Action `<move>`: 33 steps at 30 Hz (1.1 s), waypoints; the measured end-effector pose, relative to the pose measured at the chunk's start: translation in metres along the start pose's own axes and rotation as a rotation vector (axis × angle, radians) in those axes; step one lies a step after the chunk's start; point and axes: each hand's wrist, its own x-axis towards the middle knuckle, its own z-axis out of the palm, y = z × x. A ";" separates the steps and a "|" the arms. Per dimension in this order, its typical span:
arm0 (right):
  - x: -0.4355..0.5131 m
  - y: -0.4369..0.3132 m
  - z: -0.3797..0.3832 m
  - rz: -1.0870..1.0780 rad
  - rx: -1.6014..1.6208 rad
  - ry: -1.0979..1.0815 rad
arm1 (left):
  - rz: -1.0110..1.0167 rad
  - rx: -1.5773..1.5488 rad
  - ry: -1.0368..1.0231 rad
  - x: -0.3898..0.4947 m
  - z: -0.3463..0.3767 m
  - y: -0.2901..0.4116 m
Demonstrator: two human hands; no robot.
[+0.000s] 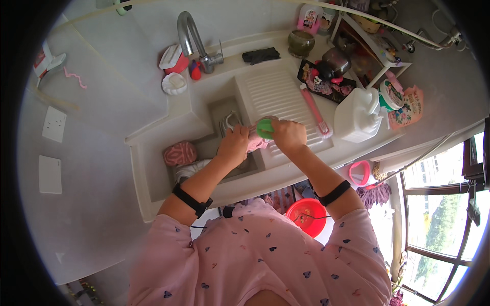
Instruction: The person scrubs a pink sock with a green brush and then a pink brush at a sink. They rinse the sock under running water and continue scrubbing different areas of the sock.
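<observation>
My left hand (pixel 234 144) is closed on one end of a pink shoe (pixel 257 140) above the sink basin's right side. In my right hand (pixel 289 134) is a green scrubbing brush (pixel 265 129), held against the shoe's upper side; its bristles are hidden. Another shoe with a pink patterned sole (pixel 180 153) lies sole up at the left of the basin. Beside it a white shoe (pixel 193 168) is partly covered by my left forearm. A greyish-white shoe (pixel 230 120) stands in the basin's deeper part, behind my left hand.
The sink (pixel 138 172) has a ribbed washboard (pixel 273 91) at right, with a pink long-handled brush (pixel 316 111) on it. A steel faucet (pixel 187 36) rises at the back. A white jug (pixel 360 114) and a black tray (pixel 346 95) stand right. A red basin (pixel 307 227) sits below.
</observation>
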 end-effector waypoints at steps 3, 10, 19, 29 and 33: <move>-0.001 0.007 0.003 0.395 -0.127 0.172 | -0.041 -0.024 -0.031 0.003 0.001 -0.004; 0.004 0.010 0.020 0.151 0.114 0.238 | -0.017 -0.025 -0.043 0.003 0.006 -0.010; 0.011 0.005 0.027 0.042 0.223 0.255 | -0.046 -0.133 -0.048 0.001 0.006 -0.014; 0.011 -0.015 0.016 0.172 0.119 0.076 | -0.076 -0.101 -0.081 0.003 0.002 -0.008; 0.012 -0.011 0.015 0.352 0.052 0.153 | -0.148 -0.125 -0.127 0.005 0.000 -0.006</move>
